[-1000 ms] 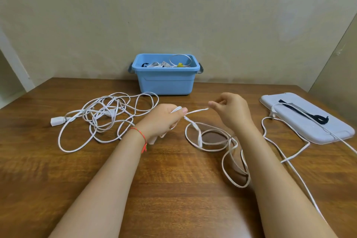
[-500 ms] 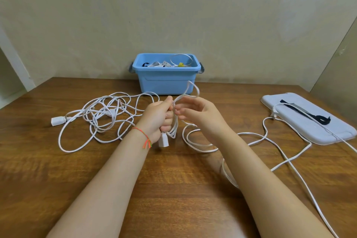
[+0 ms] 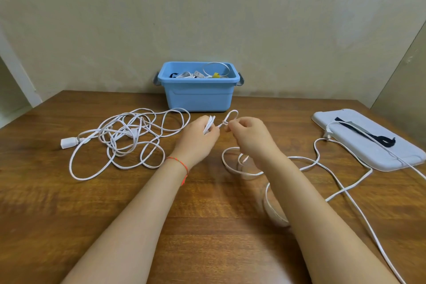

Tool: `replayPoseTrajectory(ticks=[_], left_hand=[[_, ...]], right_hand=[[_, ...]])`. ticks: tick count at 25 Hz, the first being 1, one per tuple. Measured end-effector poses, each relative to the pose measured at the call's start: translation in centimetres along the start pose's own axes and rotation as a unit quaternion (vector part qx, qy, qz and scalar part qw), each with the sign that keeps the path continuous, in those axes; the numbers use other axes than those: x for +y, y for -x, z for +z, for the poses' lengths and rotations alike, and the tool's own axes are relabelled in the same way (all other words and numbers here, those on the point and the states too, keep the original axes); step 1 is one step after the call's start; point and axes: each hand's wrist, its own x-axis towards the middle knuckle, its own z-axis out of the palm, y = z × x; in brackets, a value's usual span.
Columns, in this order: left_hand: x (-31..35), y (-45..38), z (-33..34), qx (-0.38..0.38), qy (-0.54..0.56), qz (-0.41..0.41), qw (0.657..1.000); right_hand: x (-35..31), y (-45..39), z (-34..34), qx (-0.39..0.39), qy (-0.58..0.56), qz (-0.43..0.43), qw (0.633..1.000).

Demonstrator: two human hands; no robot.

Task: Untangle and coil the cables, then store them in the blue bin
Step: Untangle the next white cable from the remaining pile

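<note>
Since half a second ago your hands parted: left hand (image 3: 198, 138) grips the folded white cable (image 3: 297, 159), right hand's (image 3: 247, 136) fingers (image 3: 230, 125) pinch a short loop between them, running left-right above the counter (image 3: 207, 237).

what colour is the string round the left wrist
Red-orange, a thin string bracelet on the left wrist; the head view shows it clearly.
</note>
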Motion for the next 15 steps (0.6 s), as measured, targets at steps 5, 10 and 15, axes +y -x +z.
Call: replayPoseTrajectory(ticks=[5,10,15], left_hand=[[-0.3,-0.2,-1.2,-0.052,-0.049,0.024,0.997],[0.6,0.7,-3.0,-0.232,0.216,0.008,0.949],[0.4,0.4,-2.1,-0.223,0.451,-0.020,0.864]], right_hand=[[0.1,-0.6,-2.6,0.012,0.192,-0.098,0.977],[1.4,-1.1,-5.7,-0.241,0.070,-0.100,0.963],[2.0,-1.2,-3.7,-0.254,-0.279,-0.050,0.925]])
